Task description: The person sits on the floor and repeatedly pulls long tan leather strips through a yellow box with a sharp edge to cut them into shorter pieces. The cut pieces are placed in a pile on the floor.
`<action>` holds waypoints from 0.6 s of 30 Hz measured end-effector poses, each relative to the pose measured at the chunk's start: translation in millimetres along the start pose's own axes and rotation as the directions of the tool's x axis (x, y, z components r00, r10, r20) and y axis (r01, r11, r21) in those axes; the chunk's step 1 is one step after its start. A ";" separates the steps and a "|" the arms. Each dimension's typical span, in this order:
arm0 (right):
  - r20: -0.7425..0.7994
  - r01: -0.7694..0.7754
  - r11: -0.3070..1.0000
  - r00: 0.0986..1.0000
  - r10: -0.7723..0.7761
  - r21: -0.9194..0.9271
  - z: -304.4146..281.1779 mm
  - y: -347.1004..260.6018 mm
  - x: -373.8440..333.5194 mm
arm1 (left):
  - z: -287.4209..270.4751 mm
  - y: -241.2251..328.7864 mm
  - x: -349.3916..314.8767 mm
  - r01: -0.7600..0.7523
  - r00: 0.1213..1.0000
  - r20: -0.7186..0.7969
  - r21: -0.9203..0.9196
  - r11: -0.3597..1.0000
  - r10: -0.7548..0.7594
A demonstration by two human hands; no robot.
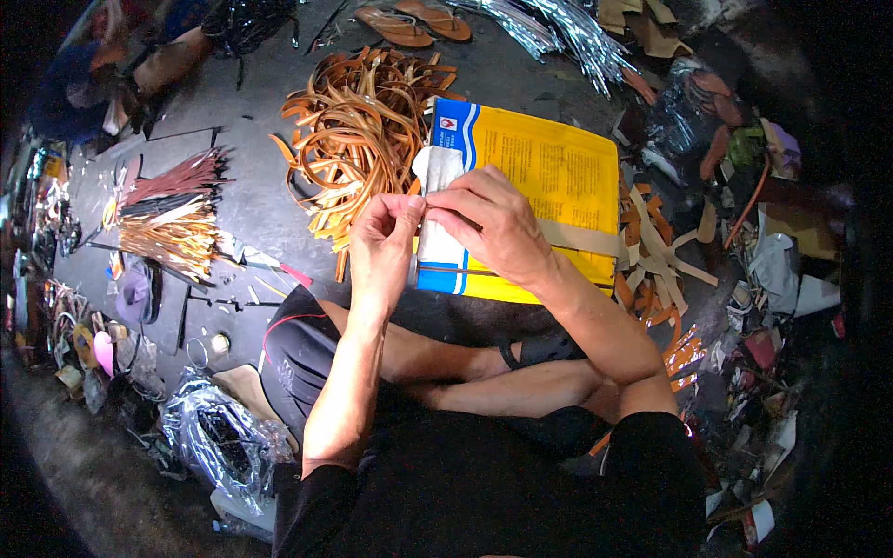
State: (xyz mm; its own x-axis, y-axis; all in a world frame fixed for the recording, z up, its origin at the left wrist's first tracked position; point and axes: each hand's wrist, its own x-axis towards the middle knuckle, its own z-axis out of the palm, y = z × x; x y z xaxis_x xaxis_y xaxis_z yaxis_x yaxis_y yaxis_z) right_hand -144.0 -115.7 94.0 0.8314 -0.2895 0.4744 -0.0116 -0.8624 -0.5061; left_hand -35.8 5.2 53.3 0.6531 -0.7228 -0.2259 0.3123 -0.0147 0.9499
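My left hand (383, 246) and my right hand (502, 228) meet fingertip to fingertip at the left edge of a flat yellow and blue metal can (549, 153) in front of my crossed legs. Both are closed in a pinch; whatever is between the fingers is too small to make out. White paper or cloth (439, 167) lies on the can's blue end, partly under my fingers. A thin dark strip (456, 271) rests along its near side, and a tan strap (579, 239) crosses it beside my right wrist. Just beyond my left hand is a heap of shiny tan strips (363, 139).
Bundles of maroon strips (172, 181) and gold strips (172, 242) lie to the left. Brown sandals (395, 26) and silver strips (567, 37) are at the far side. Leather scraps (656, 251) clutter the right. Another person's arm (172, 60) shows at upper left.
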 end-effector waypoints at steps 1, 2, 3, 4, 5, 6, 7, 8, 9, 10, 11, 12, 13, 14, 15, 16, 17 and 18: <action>-0.001 -0.012 1.000 1.000 0.012 0.013 0.8 0.6 -1.6 | 0.3 -2.9 1.9 0.012 1.000 0.001 -0.031 0.999 -0.012; -0.004 -0.018 0.999 1.000 0.018 0.032 2.1 1.8 -1.5 | -3.4 -5.8 5.1 0.065 0.998 0.026 -0.063 0.996 -0.064; -0.001 -0.011 1.000 1.000 0.011 0.029 2.1 3.7 -0.8 | -5.0 -8.1 7.9 0.075 0.997 0.031 -0.089 0.993 -0.072; 0.002 -0.003 1.000 1.000 0.003 0.025 1.7 5.8 -0.3 | -5.7 -9.6 10.7 0.085 0.996 0.036 -0.114 0.990 -0.081; 0.006 0.000 1.000 1.000 0.000 0.023 1.7 6.0 -0.6 | -7.4 -11.1 11.9 0.098 0.995 0.042 -0.138 0.986 -0.094; 0.007 0.003 1.000 1.000 -0.003 0.022 1.9 5.9 -0.6 | -10.1 -14.6 13.5 0.119 0.993 0.041 -0.177 0.977 -0.113; 0.009 0.007 1.000 1.000 -0.007 0.020 1.9 5.8 -0.2 | -12.2 -16.2 14.2 0.120 0.993 0.034 -0.175 0.977 -0.115; 0.011 0.010 1.000 1.000 -0.010 0.018 2.1 5.8 -0.4 | -14.1 -18.0 14.7 0.121 0.993 0.027 -0.174 0.977 -0.118; 0.013 0.013 1.000 1.000 -0.013 0.013 1.8 5.7 -0.4 | -16.1 -20.0 15.2 0.123 0.992 0.020 -0.173 0.977 -0.122; 0.015 0.016 1.000 1.000 -0.016 0.007 1.4 5.5 -0.3 | -18.4 -22.4 15.8 0.130 0.991 0.020 -0.195 0.972 -0.129; 0.017 0.021 1.000 1.000 -0.021 0.002 1.2 5.5 -0.1 | -21.7 -24.9 17.4 0.130 0.992 0.016 -0.193 0.973 -0.129; 0.015 0.023 1.000 1.000 -0.023 0.002 1.4 6.1 -0.4 | -25.3 -27.4 19.4 0.129 0.992 0.012 -0.191 0.973 -0.129; 0.013 0.024 1.000 1.000 -0.024 0.002 1.6 6.9 -0.8 | -28.2 -29.1 20.4 0.129 0.991 0.007 -0.188 0.974 -0.130; 0.012 0.026 1.000 1.000 -0.026 0.001 1.7 7.7 -1.0 | -29.4 -26.4 19.2 0.143 0.989 0.006 -0.186 0.972 -0.145; 0.012 0.029 1.000 1.000 -0.029 -0.001 1.7 8.1 -0.8 | -32.4 -29.2 20.5 0.143 0.989 -0.008 -0.179 0.973 -0.146; 0.013 0.032 0.999 0.999 -0.032 -0.003 1.6 8.5 -0.7 | -36.8 -34.4 23.0 0.142 0.989 -0.022 -0.172 0.975 -0.148; 0.012 0.038 0.999 0.999 -0.038 -0.006 1.3 8.6 -0.4 | -40.9 -37.6 24.9 0.139 0.988 -0.036 -0.165 0.976 -0.147; 0.011 0.041 0.999 0.999 -0.041 -0.006 1.2 8.9 -0.4 | -45.1 -40.2 25.9 0.153 0.986 -0.037 -0.174 0.973 -0.162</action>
State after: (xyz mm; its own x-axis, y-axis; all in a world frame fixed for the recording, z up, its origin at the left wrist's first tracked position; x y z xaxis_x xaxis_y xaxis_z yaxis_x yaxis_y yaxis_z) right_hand -143.8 -122.8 88.4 0.8372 -0.2498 0.4866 0.0189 -0.8758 -0.4822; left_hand -0.4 18.3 -0.5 0.6192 -0.6846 -0.3846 0.5237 -0.0048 0.8519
